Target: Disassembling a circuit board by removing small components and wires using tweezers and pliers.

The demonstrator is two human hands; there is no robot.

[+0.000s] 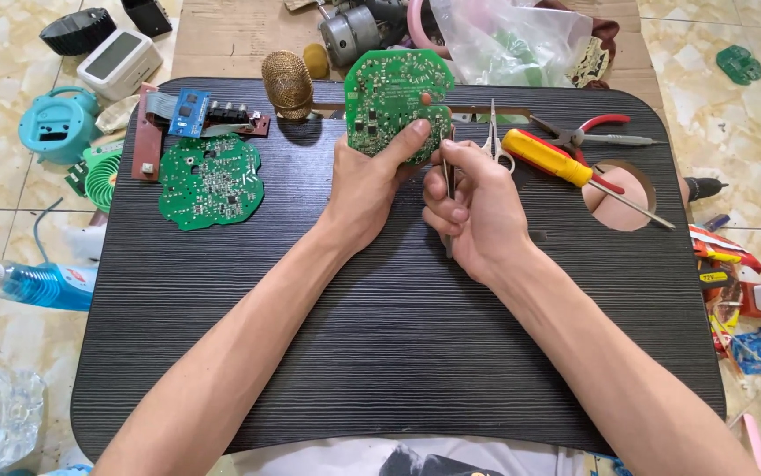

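My left hand point(364, 181) holds a round green circuit board point(393, 97) upright above the far middle of a black lap table point(398, 335), thumb across its lower face. My right hand point(473, 207) sits just right of it, pinching thin metal tweezers point(448, 189) whose tips meet the board's lower right edge. A second green circuit board point(211, 181) lies flat at the table's left.
On the table lie small scissors point(495, 141), a yellow-handled screwdriver point(548, 159), red-handled pliers point(587, 132), a gold mesh microphone head point(287, 84) and a blue connector board point(191, 112). A round hole point(620, 196) opens at right. Gadgets, bottles and parts litter the tiled floor around.
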